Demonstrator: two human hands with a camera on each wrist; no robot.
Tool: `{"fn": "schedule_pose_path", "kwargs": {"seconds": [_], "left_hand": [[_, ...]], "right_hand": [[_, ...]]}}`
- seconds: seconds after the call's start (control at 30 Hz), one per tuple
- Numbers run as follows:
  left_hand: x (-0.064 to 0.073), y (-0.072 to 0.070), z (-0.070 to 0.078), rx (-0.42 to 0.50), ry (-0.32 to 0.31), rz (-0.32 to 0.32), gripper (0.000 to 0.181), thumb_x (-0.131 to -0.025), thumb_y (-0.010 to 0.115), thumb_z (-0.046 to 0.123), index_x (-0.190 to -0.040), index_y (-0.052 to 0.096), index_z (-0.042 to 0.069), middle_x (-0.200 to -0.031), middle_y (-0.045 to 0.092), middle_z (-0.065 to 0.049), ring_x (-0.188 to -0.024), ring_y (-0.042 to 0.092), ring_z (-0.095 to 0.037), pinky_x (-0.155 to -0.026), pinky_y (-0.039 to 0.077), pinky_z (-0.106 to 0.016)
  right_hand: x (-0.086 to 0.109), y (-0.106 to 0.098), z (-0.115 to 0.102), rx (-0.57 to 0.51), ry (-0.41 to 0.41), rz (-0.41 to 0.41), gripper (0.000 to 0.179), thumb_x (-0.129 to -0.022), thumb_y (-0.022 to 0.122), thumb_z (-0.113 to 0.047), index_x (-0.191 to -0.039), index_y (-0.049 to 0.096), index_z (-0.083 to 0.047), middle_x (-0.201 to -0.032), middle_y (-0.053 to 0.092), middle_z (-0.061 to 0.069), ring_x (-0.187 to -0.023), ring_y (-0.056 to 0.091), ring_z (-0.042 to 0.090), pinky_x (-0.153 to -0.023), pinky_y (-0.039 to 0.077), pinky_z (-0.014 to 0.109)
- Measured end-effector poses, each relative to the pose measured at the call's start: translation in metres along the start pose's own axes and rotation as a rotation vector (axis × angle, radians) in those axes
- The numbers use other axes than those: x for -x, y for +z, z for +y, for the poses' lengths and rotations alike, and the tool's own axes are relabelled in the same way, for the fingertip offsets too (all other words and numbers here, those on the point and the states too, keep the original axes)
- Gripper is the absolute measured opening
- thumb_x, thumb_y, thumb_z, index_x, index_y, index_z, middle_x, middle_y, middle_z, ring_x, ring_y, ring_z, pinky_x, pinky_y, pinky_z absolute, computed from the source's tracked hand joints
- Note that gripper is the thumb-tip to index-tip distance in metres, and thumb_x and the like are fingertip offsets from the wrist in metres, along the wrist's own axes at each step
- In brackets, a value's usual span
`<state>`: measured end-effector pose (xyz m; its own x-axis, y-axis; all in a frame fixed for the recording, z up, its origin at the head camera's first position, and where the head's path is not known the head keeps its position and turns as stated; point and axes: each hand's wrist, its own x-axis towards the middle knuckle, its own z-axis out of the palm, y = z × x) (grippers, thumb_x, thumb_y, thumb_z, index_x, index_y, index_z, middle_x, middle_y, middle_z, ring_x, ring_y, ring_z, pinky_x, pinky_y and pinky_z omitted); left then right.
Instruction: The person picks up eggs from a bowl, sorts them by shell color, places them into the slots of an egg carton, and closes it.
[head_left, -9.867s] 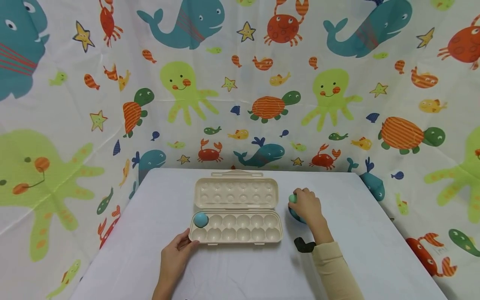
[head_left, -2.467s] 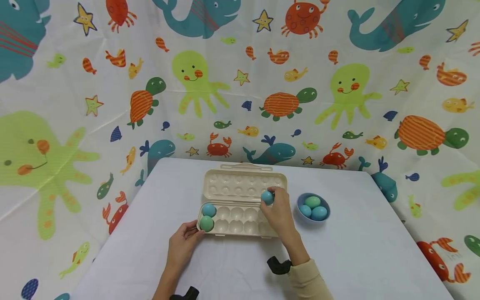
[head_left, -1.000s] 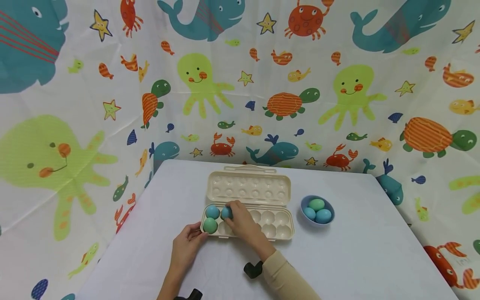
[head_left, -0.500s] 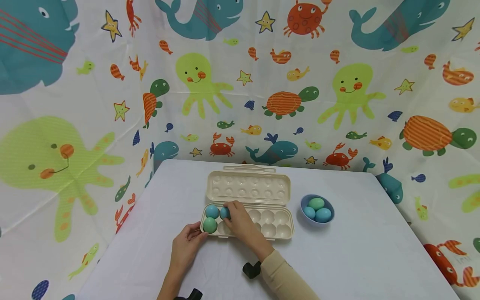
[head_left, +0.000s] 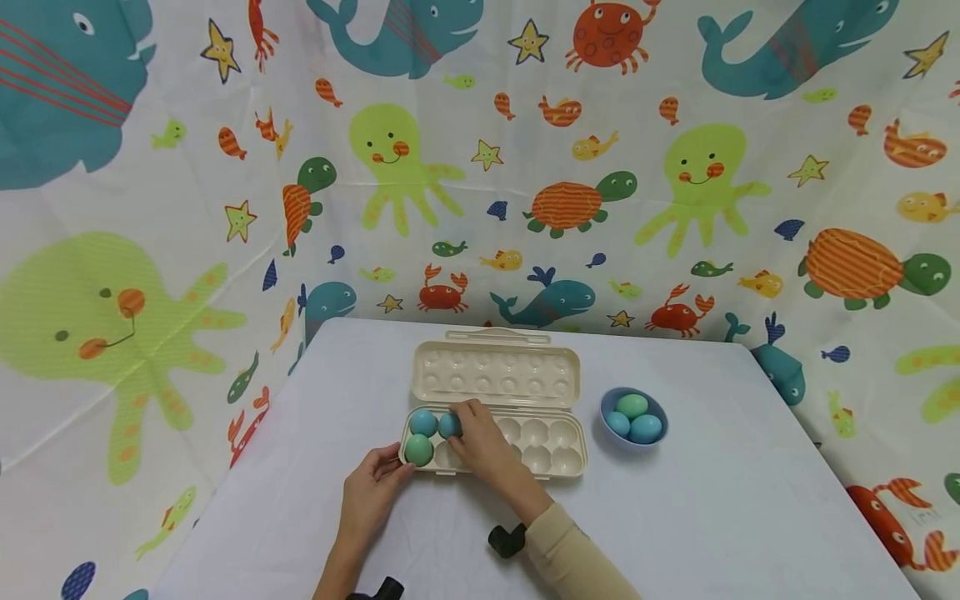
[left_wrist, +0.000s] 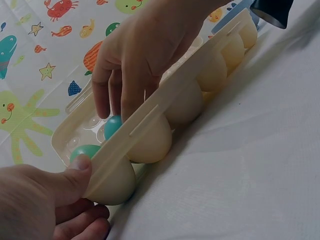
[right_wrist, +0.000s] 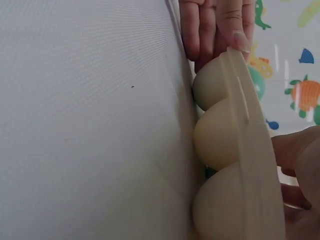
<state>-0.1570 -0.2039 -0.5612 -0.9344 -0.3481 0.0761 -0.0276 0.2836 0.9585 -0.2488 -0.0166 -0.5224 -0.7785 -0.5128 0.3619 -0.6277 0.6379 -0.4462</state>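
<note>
An egg carton (head_left: 551, 479) in beige plastic lies open on the table, its lid (head_left: 497, 375) folded back. My left hand (head_left: 371, 487) grips its left end; the left wrist view shows the thumb on the rim and fingers curled beneath. My right hand (head_left: 486, 446) reaches into the carton and pinches a blue egg (head_left: 448, 426) at the second cup of the back row. Another blue egg (head_left: 423, 422) sits in the back left corner cup. In front of that one is a green egg (head_left: 418, 451). The right fingers partly cover the pinched egg.
A blue bowl (head_left: 633, 446) stands right of the carton with a green egg (head_left: 632, 406) and two blue eggs in it. White cloth (head_left: 712, 500) covers the table. A curtain printed with sea animals (head_left: 465, 192) hangs behind and at the sides.
From the bowl, my right hand first brought the green egg to the front left cup, then carried a blue egg left into the carton. Over the last second the hands have barely moved.
</note>
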Motion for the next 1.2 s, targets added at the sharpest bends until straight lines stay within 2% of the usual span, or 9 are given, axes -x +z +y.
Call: {"fn": "schedule_pose_path", "kwargs": {"seconds": [0.23,0.43,0.63,0.9,1.2], "left_hand": [[0.001,0.001,-0.001,0.009,-0.005,0.002,0.049,-0.085,0.081,0.018,-0.128,0.063,0.003,-0.121,0.072,-0.018,-0.111,0.072,-0.023,-0.081,0.052,-0.007],[0.0,0.001,-0.001,0.006,0.002,0.006,0.048,-0.085,0.081,0.018,-0.127,0.064,0.002,-0.121,0.072,-0.018,-0.109,0.072,-0.022,-0.08,0.052,-0.007],[0.0,0.0,0.0,0.028,-0.001,-0.001,0.046,-0.085,0.081,0.016,-0.126,0.064,0.001,-0.12,0.072,-0.019,-0.109,0.072,-0.024,-0.081,0.053,-0.008],[-0.001,0.001,-0.001,-0.016,-0.005,0.005,0.046,-0.086,0.08,0.016,-0.126,0.063,0.001,-0.122,0.071,-0.019,-0.111,0.071,-0.027,-0.082,0.053,-0.008],[-0.002,0.002,-0.004,-0.02,0.004,0.016,0.046,-0.084,0.081,0.014,-0.125,0.063,0.0,-0.122,0.071,-0.02,-0.11,0.072,-0.028,-0.083,0.055,-0.01]], "right_hand": [[0.002,-0.012,0.001,0.002,0.041,0.003,0.043,-0.09,0.073,-0.014,-0.129,0.056,-0.005,-0.125,0.059,0.011,-0.119,0.059,0.027,-0.098,0.055,0.039],[0.004,-0.028,0.007,0.017,0.025,0.061,0.043,-0.089,0.073,-0.013,-0.129,0.056,-0.007,-0.126,0.059,0.011,-0.12,0.057,0.028,-0.099,0.055,0.04],[0.01,-0.048,0.01,0.011,0.05,0.091,0.044,-0.091,0.074,-0.015,-0.13,0.056,-0.007,-0.128,0.058,0.01,-0.121,0.055,0.027,-0.1,0.054,0.04],[0.013,-0.076,0.017,0.05,0.081,0.126,0.046,-0.089,0.077,-0.014,-0.129,0.056,-0.006,-0.129,0.059,0.012,-0.121,0.056,0.029,-0.101,0.053,0.04],[0.02,-0.11,0.035,0.075,0.128,0.193,0.048,-0.088,0.078,-0.015,-0.13,0.056,-0.005,-0.129,0.058,0.015,-0.121,0.056,0.031,-0.101,0.054,0.045]]}}
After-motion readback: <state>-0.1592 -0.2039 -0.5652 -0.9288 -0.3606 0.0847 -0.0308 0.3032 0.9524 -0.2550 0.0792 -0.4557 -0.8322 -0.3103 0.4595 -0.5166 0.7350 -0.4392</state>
